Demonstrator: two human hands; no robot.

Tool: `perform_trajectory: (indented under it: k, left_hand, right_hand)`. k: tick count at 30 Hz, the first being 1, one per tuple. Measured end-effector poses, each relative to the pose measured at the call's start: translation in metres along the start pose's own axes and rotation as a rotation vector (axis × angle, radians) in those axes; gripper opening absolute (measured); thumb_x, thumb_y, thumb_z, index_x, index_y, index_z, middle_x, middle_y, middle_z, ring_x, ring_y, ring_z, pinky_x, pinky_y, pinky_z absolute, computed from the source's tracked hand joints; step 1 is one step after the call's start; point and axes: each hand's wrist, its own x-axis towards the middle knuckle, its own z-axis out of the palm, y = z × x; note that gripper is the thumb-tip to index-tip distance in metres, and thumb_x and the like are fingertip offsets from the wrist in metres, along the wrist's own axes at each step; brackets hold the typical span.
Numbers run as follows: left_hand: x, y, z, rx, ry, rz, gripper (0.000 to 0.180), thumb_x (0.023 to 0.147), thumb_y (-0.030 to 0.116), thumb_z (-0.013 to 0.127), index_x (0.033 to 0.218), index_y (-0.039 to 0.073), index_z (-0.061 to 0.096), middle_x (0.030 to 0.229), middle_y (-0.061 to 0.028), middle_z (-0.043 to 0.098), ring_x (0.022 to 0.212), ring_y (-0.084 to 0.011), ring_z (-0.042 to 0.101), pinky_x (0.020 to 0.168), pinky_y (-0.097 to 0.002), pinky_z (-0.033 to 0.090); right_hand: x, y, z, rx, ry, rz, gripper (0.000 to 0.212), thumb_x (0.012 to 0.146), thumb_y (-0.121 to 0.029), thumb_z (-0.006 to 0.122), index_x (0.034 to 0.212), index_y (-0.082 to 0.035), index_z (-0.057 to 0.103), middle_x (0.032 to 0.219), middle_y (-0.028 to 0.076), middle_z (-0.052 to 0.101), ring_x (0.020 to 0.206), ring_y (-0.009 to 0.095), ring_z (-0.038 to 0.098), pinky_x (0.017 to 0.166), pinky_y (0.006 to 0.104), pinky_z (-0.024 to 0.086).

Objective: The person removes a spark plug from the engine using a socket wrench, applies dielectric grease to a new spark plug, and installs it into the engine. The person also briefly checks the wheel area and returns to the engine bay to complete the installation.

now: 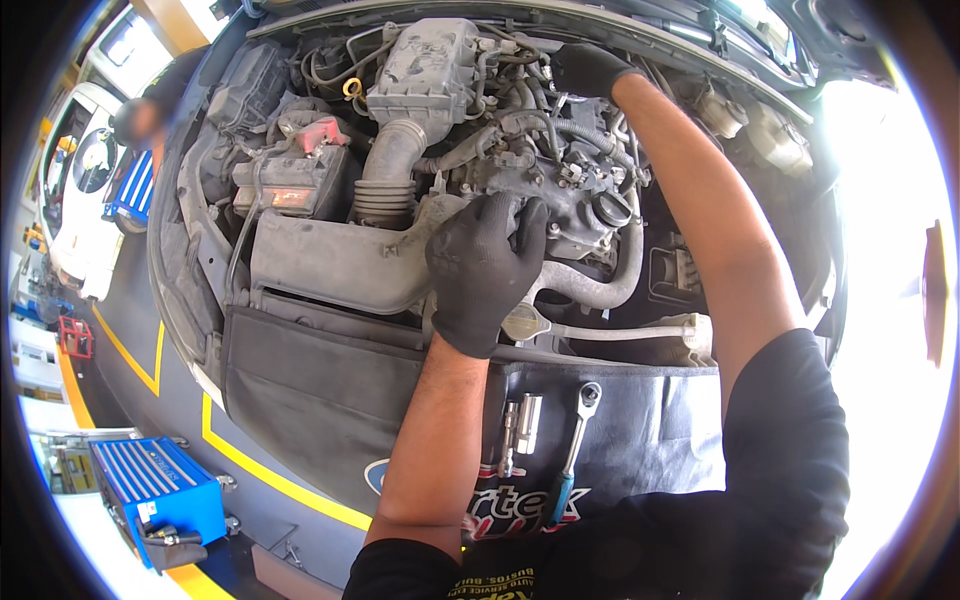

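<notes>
1. Engine point(575, 200) in the middle of the bay, right of the ribbed intake duct point(386, 195); round black cap point(611, 209) on top, right of the left hand point(487, 255).
2. Left hand black-gloved, over the engine's near edge; fingers curled narrow toward the thumb. Cannot tell about anything pinched inside.
3. Right hand point(592, 72) also gloved, at the engine's far side; fingertips hidden, so cannot tell wide, narrow or holding.
4. Possible dropped small part: deep gaps around the engine, with a blind grip at the far side as the likely cause.
5. Possible snag or tug on wiring and hoses, from pulling the right hand back without a clear view.
6. Possible roll of the chrome sockets point(530, 424) or ratchet point(577, 440), from a sleeve or body brushing the black cover point(310, 365) at the near edge.
7. Tightest room around the right hand, among hoses and brackets; hard edges of the air box point(425, 70) to its left.
8. Freer room above the engine, between the forearms; near side partly bounded by the curved hose point(625, 275).
</notes>
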Motion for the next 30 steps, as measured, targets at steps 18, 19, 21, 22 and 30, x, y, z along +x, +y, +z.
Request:
perform_trajectory:
  k: [18, 19, 21, 22, 30]
  left_hand:
    - [0.000, 0.000, -0.001, -0.008, -0.011, -0.012, 0.023, 0.092, 0.028, 0.075, 0.087, 0.007, 0.068, 0.079, -0.0122, 0.071, 0.067, -0.0327, 0.070, 0.062, -0.0444, 0.054]
    - [0.000, 0.000, 0.000, -0.014, 0.000, -0.007, 0.023, 0.092, 0.028, 0.075, 0.087, 0.007, 0.068, 0.079, -0.0120, 0.071, 0.067, -0.0326, 0.070, 0.062, -0.0444, 0.054]
    - [0.000, 0.000, 0.000, -0.007, 0.009, -0.003, 0.023, 0.092, 0.028, 0.075, 0.088, 0.007, 0.068, 0.079, -0.0118, 0.071, 0.067, -0.0326, 0.070, 0.062, -0.0444, 0.054]
    - [0.000, 0.000, -0.001, 0.004, 0.006, -0.001, 0.023, 0.092, 0.028, 0.075, 0.088, 0.007, 0.068, 0.079, -0.0118, 0.071, 0.067, -0.0326, 0.070, 0.062, -0.0445, 0.054]
    - [0.000, 0.001, -0.001, -0.043, 0.003, -0.017, 0.022, 0.091, 0.025, 0.077, 0.090, 0.003, 0.071, 0.077, -0.0179, 0.071, 0.067, -0.0375, 0.070, 0.061, -0.0470, 0.053]
  right_hand:
    - [0.010, 0.018, 0.020, -0.262, -0.052, -0.106, 0.041, 0.087, -0.037, 0.068, 0.093, 0.002, 0.079, 0.100, 0.026, 0.076, 0.094, 0.039, 0.075, 0.084, 0.0480, 0.060]
    - [0.011, 0.019, 0.024, -0.314, 0.017, -0.260, 0.041, 0.086, -0.036, 0.068, 0.093, 0.002, 0.079, 0.098, 0.025, 0.076, 0.090, 0.039, 0.075, 0.083, 0.0473, 0.060]
    - [0.009, 0.019, 0.029, -0.211, 0.051, -0.193, 0.039, 0.085, -0.035, 0.068, 0.092, 0.002, 0.079, 0.095, 0.025, 0.076, 0.087, 0.039, 0.076, 0.082, 0.0469, 0.060]
    - [0.009, 0.017, 0.031, -0.147, 0.039, -0.104, 0.038, 0.085, -0.035, 0.068, 0.091, 0.001, 0.079, 0.094, 0.024, 0.076, 0.086, 0.039, 0.076, 0.081, 0.0467, 0.060]
    - [0.002, 0.030, -0.055, -0.099, -0.078, -0.025, 0.026, 0.092, -0.028, 0.065, 0.086, -0.006, 0.078, 0.083, 0.015, 0.077, 0.078, 0.027, 0.075, 0.069, 0.0413, 0.059]
